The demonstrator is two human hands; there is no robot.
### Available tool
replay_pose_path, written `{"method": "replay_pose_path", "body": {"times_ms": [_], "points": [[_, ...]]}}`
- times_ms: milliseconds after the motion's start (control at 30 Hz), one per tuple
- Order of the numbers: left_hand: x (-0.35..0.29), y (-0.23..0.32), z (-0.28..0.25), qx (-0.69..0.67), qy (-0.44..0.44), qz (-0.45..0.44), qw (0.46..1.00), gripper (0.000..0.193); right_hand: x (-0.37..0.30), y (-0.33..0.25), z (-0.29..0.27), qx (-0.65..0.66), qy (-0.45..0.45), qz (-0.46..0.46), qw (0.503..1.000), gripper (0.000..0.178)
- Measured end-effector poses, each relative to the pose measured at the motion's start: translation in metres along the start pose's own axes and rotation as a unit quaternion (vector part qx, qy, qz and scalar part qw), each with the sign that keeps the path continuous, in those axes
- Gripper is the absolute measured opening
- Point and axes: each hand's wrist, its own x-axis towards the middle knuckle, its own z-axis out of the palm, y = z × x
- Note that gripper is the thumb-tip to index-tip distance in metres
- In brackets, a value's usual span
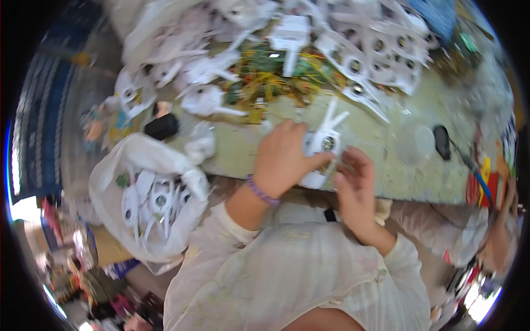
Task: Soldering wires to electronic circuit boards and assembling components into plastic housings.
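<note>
A white plastic casing [329, 135] with a round dark centre and two prongs pointing away lies at the near edge of the table. My left hand [282, 157] grips it from the left, its thumb across the lower part. Beside the casing's right edge is my right hand [358, 190], fingers curled toward the thumb; what lies between the fingertips, if anything, is hidden. Farther back sits a heap of green circuit boards with yellow wires [265, 69]. One white casing [290, 36] rests on top of that heap.
Many white casings [381, 49] are piled along the back. At the left, an open white bag [190, 220] holds more of them below table level. A black object [162, 127] sits left, and a dark oval one [441, 142] right, by a clear round lid [415, 144].
</note>
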Motion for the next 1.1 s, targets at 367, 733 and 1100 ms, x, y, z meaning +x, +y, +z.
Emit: {"method": "replay_pose_path", "body": {"times_ms": [367, 733, 1100], "points": [[-0.055, -0.004, -0.068, -0.297, 0.026, -0.031, 0.954, 0.061, 0.006, -0.039, -0.006, 0.178, -0.203, -0.007, 0.963, 0.071], [-0.161, -0.125, -0.145, 0.037, 0.395, -0.328, 0.857, 0.058, -0.010, -0.022, -0.004, 0.088, -0.319, 0.016, 0.943, 0.032], [-0.165, -0.139, -0.165, 0.052, 0.167, -0.503, 0.846, 0.070, -0.017, -0.012, -0.023, 0.054, -0.290, 0.080, 0.952, 0.022]]}}
